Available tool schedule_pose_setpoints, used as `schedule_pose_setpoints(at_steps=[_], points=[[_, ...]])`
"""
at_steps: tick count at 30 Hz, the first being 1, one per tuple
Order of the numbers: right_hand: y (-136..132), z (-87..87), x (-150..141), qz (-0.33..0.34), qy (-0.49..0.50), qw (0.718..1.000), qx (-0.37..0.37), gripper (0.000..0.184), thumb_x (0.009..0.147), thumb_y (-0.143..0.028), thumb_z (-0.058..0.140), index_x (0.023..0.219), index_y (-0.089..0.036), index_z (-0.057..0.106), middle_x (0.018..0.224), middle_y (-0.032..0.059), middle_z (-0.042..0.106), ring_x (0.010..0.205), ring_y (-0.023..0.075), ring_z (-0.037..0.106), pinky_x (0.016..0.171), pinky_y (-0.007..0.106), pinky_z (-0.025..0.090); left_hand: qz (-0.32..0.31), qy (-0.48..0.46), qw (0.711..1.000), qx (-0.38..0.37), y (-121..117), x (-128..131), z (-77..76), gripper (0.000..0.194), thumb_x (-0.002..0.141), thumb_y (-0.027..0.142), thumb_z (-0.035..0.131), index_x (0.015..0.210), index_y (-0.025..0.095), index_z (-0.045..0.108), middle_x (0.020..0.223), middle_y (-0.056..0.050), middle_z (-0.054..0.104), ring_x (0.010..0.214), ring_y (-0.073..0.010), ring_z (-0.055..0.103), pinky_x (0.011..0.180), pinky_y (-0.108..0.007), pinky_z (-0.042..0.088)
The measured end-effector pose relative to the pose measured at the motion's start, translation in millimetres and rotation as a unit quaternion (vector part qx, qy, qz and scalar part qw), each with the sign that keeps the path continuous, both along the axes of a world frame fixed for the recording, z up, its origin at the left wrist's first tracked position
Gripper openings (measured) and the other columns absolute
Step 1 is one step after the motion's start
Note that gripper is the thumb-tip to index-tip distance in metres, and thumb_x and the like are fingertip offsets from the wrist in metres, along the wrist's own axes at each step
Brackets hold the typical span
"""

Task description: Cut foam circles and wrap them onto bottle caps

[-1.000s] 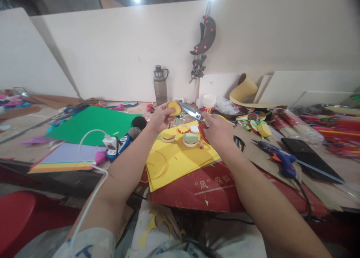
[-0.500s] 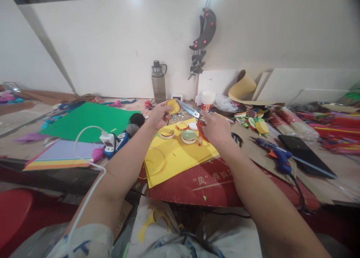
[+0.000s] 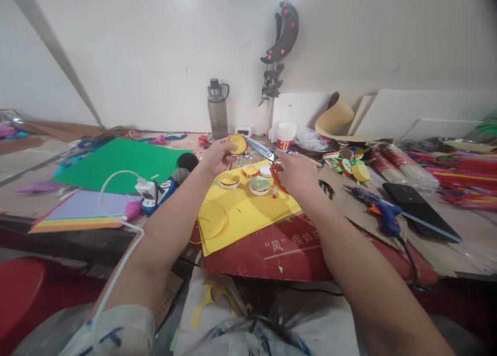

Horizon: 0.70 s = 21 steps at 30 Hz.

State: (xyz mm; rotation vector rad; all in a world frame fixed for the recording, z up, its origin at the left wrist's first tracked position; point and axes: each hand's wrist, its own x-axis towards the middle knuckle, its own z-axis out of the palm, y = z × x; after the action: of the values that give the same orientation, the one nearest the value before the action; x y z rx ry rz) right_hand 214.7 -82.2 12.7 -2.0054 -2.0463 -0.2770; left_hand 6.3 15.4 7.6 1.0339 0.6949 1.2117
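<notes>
Between its fingers my left hand (image 3: 218, 157) pinches a yellow disc (image 3: 237, 145) with a darker rim. My right hand (image 3: 298, 172) is closed round the orange handles of a pair of scissors (image 3: 261, 150), whose blades point left and reach the disc's right edge. Below the hands, several small round pieces lie on yellow sheets (image 3: 240, 219). Among them are a green-topped disc (image 3: 259, 184), a yellow-topped one (image 3: 230, 181) and a white one (image 3: 266, 171). A thin yellow ring-shaped strip (image 3: 225, 219) rests at the sheets' left side.
A water bottle (image 3: 218, 110) and a paper cup (image 3: 286, 135) stand at the back. A blue glue gun (image 3: 382, 211) and a black phone (image 3: 419, 211) lie to the right. Green sheet (image 3: 120, 164) and a power strip (image 3: 161, 194) with white cable are on the left.
The view has tilted and shifted slightly, so everything sits a little higher in the picture. Both hands keep their hold on the disc and the scissors, in nearly the same place.
</notes>
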Motion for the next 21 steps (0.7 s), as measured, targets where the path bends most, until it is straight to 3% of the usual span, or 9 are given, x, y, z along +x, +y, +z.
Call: schedule_pose_setpoints(at_steps=[5, 11, 21], points=[[-0.1, -0.3, -0.1, 0.003, -0.005, 1.0, 0.001, 0.044, 0.097, -0.016, 0.051, 0.136, -0.027, 0.068, 0.113, 0.0125, 0.079, 0.101, 0.0273, 0.072, 0.075, 0.031, 0.045, 0.016, 0.0, 0.999, -0.028, -0.5, -2.3, 2.5, 0.03, 0.063, -0.004, 0.066, 0.069, 0.018, 0.046, 0.061, 0.002, 0.048, 0.056, -0.0042, 0.028, 0.042, -0.016, 0.017], [0.8, -1.1, -0.3, 0.004, -0.004, 1.0, -0.003, 0.047, 0.095, -0.014, 0.053, 0.138, -0.027, 0.068, 0.112, 0.0127, 0.079, 0.101, 0.0275, 0.073, 0.079, 0.032, 0.047, 0.012, 0.016, 0.999, -0.033, 2.5, -4.4, 3.4, 0.027, 0.052, 0.001, 0.067, 0.068, 0.015, 0.051, 0.062, 0.004, 0.047, 0.051, -0.001, 0.032, 0.039, -0.011, 0.019], [2.5, -4.3, 2.4, 0.017, 0.045, 0.999, 0.009, 0.041, 0.097, -0.022, 0.054, 0.134, -0.027, 0.072, 0.113, 0.0124, 0.08, 0.108, 0.0293, 0.073, 0.082, 0.033, 0.049, 0.01, 0.009, 0.999, -0.029, 2.5, -5.7, 4.3, 0.028, 0.05, 0.004, 0.063, 0.077, 0.013, 0.064, 0.066, 0.002, 0.06, 0.05, -0.0026, 0.043, 0.036, -0.011, 0.023]])
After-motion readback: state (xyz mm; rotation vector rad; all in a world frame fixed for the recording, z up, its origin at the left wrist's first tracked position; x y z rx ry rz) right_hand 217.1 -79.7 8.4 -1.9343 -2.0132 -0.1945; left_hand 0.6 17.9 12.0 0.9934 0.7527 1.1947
